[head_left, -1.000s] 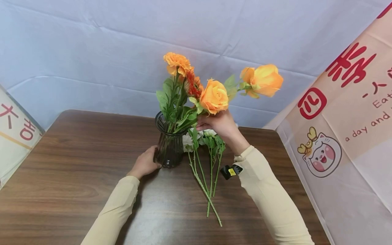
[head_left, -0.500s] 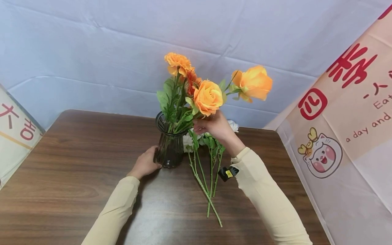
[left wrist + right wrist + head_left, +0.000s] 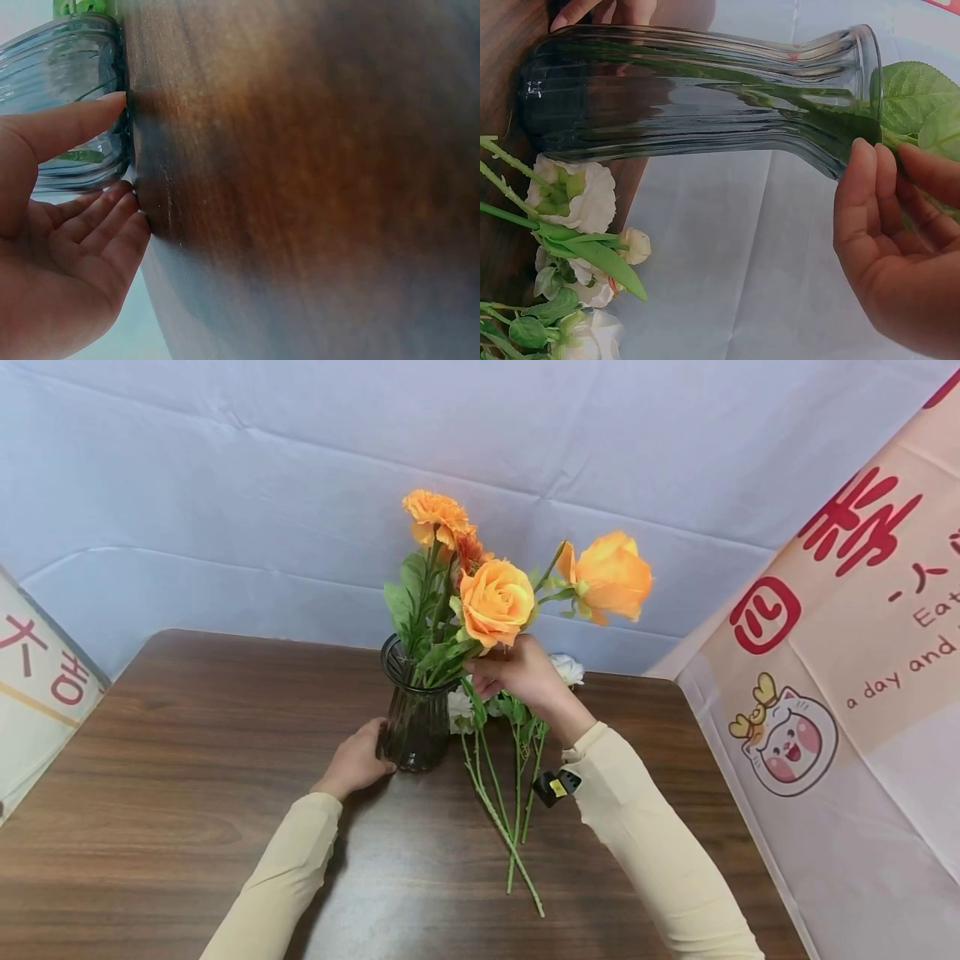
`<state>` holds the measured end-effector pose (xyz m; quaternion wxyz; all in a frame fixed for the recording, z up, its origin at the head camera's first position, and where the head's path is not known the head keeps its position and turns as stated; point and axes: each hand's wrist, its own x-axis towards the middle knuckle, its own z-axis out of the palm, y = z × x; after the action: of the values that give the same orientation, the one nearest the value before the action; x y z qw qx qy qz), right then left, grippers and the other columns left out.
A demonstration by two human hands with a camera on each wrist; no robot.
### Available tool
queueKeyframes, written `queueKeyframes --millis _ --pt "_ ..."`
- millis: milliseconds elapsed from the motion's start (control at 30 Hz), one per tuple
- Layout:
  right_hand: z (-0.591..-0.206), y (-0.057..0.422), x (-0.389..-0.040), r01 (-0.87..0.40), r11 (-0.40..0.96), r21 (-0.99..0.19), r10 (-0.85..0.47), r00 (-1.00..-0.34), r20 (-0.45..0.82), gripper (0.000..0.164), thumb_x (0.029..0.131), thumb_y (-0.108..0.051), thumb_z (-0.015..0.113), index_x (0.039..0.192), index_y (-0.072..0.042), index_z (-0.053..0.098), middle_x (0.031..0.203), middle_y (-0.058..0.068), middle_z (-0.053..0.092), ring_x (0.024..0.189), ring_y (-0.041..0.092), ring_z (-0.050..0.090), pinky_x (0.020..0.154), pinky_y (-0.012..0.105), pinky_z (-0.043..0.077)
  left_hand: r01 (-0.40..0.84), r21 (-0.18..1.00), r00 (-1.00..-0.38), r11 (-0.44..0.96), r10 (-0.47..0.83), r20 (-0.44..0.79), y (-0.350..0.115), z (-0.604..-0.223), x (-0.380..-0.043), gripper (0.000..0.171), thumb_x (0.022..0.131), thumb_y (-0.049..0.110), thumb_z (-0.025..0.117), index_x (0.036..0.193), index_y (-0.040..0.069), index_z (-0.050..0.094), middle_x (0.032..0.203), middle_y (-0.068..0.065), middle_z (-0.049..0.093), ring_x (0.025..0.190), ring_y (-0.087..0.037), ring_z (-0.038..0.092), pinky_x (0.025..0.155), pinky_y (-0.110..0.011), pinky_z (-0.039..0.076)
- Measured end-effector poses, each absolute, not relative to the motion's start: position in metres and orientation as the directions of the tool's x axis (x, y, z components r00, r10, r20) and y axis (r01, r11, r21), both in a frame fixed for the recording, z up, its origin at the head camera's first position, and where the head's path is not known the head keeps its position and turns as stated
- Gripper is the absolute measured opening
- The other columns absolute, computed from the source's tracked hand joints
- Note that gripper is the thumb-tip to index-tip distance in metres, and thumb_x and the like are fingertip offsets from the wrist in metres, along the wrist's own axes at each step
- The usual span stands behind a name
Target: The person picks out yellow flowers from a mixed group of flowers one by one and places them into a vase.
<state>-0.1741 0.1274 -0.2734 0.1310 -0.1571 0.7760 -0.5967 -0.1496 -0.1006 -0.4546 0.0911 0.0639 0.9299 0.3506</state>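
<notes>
A dark, ribbed glass vase (image 3: pixel 415 731) stands upright on the table, with an orange carnation (image 3: pixel 435 512) and a red-orange flower (image 3: pixel 471 550) in it. My left hand (image 3: pixel 358 758) holds the vase low down; in the left wrist view its thumb and fingers lie on either side of the base. Just right of the rim, my right hand (image 3: pixel 521 672) pinches the stem below an orange rose (image 3: pixel 497 603). A second orange rose (image 3: pixel 613 578) leans out to the right. In the right wrist view, the fingertips (image 3: pixel 864 154) are beside the vase mouth, with leaves partly hidden behind them.
White flowers (image 3: pixel 461 710) with long green stems (image 3: pixel 495 810) lie on the table right of the vase, below my right forearm. A pale cloth (image 3: pixel 300 510) hangs behind the wooden table (image 3: pixel 210 727). A printed cloth (image 3: pixel 862 693) hangs on the right.
My right hand has moved left and slightly down toward the vase rim, and both orange roses have shifted left with it. The left hand and the vase have stayed in place.
</notes>
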Motion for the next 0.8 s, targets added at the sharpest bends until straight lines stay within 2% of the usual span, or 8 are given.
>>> queueKeyframes --millis 133,233,400,567,800 --pt "-0.2735 0.1266 -0.1730 -0.095 0.272 -0.958 -0.404 -0.915 -0.024 0.012 0.086 0.000 0.059 0.092 0.010 0.058 0.066 0.014 0.060 0.059 0.025 0.060 0.062 0.043 0.054 0.054 0.658 -0.975 0.751 0.181 -0.126 -0.1003 -0.4548 -0.1497 0.075 0.075 0.012 0.073 0.136 -0.004 0.032 0.135 -0.023 0.041 0.115 -0.043 0.044 0.094 -0.053 0.036" --pt "-0.2732 0.1266 -0.1719 -0.083 0.287 -0.954 -0.401 -0.915 -0.041 0.012 0.086 0.000 0.059 0.089 0.011 0.059 0.067 0.014 0.060 0.058 0.022 0.060 0.064 0.046 0.053 0.058 0.655 -0.976 0.753 0.179 -0.120 -0.1002 -0.4547 -0.1500 0.075 0.074 0.012 0.073 0.135 -0.004 0.032 0.134 -0.023 0.042 0.115 -0.043 0.044 0.095 -0.053 0.036" --pt "-0.2740 0.1271 -0.1710 -0.064 0.289 -0.955 -0.400 -0.915 -0.059 0.014 0.087 -0.001 0.058 0.090 0.012 0.059 0.067 0.013 0.060 0.057 0.017 0.059 0.064 0.043 0.054 0.064 0.653 -0.977 0.755 0.182 -0.114 -0.1008 -0.4549 -0.1498 0.075 0.074 0.012 0.073 0.135 -0.005 0.032 0.134 -0.024 0.041 0.115 -0.043 0.044 0.095 -0.053 0.035" --pt "-0.2750 0.1272 -0.1700 -0.061 0.288 -0.956 -0.400 -0.914 -0.062 0.013 0.087 -0.002 0.058 0.091 0.011 0.058 0.068 0.012 0.059 0.059 0.021 0.060 0.061 0.038 0.054 0.067 0.657 -0.977 0.750 0.183 -0.109 -0.1009 -0.4556 -0.1494 0.075 0.074 0.012 0.073 0.135 -0.005 0.033 0.134 -0.024 0.042 0.115 -0.043 0.044 0.095 -0.053 0.036" --pt "-0.2742 0.1285 -0.1676 -0.046 0.267 -0.963 -0.408 -0.910 -0.070 0.015 0.088 -0.003 0.057 0.095 0.010 0.059 0.071 0.014 0.059 0.063 0.025 0.060 0.063 0.038 0.054 0.080 0.659 -0.977 0.748 0.190 -0.097 -0.1015 -0.4567 -0.1496 0.076 0.074 0.011 0.073 0.135 -0.006 0.032 0.133 -0.025 0.042 0.115 -0.042 0.044 0.095 -0.052 0.036"
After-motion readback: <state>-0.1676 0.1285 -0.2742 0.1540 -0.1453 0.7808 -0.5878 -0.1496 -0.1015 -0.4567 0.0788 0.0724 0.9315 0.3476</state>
